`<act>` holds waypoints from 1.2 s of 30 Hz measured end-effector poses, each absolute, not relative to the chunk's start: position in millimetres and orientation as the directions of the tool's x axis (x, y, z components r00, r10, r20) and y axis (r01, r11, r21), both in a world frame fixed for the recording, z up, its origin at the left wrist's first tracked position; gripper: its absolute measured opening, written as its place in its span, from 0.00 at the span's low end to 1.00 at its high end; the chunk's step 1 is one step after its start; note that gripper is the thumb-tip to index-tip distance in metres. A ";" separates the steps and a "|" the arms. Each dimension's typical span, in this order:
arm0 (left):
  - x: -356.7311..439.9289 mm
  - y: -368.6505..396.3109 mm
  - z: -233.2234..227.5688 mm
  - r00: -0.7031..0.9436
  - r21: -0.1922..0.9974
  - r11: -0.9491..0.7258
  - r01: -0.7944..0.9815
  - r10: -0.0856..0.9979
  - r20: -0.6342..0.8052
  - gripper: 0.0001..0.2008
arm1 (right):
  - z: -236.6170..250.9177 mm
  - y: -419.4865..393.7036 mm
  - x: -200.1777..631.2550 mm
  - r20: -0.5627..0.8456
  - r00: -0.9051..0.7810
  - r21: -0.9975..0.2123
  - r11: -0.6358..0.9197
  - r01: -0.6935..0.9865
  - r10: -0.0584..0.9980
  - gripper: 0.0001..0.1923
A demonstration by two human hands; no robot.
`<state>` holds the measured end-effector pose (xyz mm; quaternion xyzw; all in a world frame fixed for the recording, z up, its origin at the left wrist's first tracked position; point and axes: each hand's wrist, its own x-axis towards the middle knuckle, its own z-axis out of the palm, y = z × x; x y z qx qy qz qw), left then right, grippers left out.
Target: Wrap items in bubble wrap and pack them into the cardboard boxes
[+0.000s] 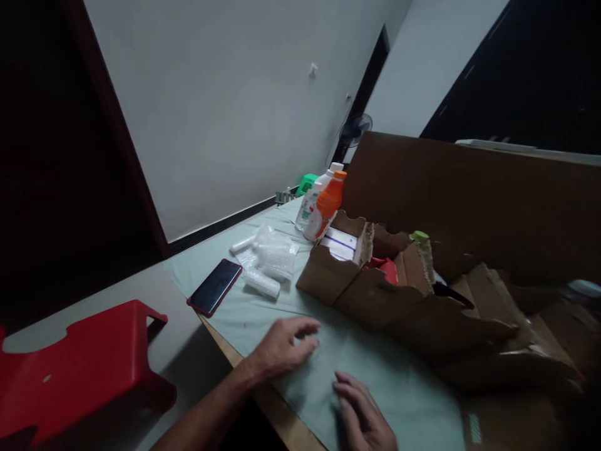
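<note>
My left hand point(284, 346) hovers over or rests on the pale green cloth point(323, 335) near the table's front edge. Its fingers curve, thumb and forefinger apart, and nothing is between them. To its right, my right hand point(362, 414) has its fingers bent but loose, with no object in it; the lower part is cut off by the frame. Beyond the left hand lie crumpled sheets and rolls of bubble wrap point(270, 257). A dark-screened phone point(215, 287) in a red case lies at the table's left edge.
Several joined cardboard boxes point(328, 279) line the right, holding white-and-purple packs point(339, 241) and a red item point(387, 269). Behind the wrap stand an orange bottle point(328, 203) and a clear bottle point(306, 210). A red plastic stool point(94, 369) is at left; a fan point(355, 129) stands farther back.
</note>
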<state>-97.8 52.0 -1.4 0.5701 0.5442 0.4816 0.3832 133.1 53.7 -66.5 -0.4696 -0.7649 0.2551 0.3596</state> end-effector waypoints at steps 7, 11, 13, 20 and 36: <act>-199.5 74.4 -2.9 -0.467 0.709 0.010 0.705 0.759 0.454 0.14 | -69.3 77.0 70.2 0.460 -0.519 -0.522 0.693 0.497 0.720 0.12; -213.6 99.2 -13.2 -0.486 0.677 0.058 0.734 0.741 0.463 0.17 | -64.9 80.6 73.2 0.441 -0.541 -0.522 0.695 0.494 0.716 0.13; -210.1 116.2 -16.0 -0.482 0.669 0.063 0.740 0.744 0.463 0.18 | -56.8 89.5 65.5 0.446 -0.557 -0.508 0.711 0.486 0.700 0.14; -204.6 151.6 1.7 -0.510 0.715 0.009 0.699 0.707 0.490 0.06 | -42.3 118.8 35.1 0.531 -0.541 -0.485 0.758 0.436 0.652 0.14; -110.6 75.8 68.3 -0.218 0.798 -0.499 0.337 0.783 0.582 0.06 | 19.2 109.3 70.1 0.678 -0.356 -0.446 0.746 0.495 0.642 0.39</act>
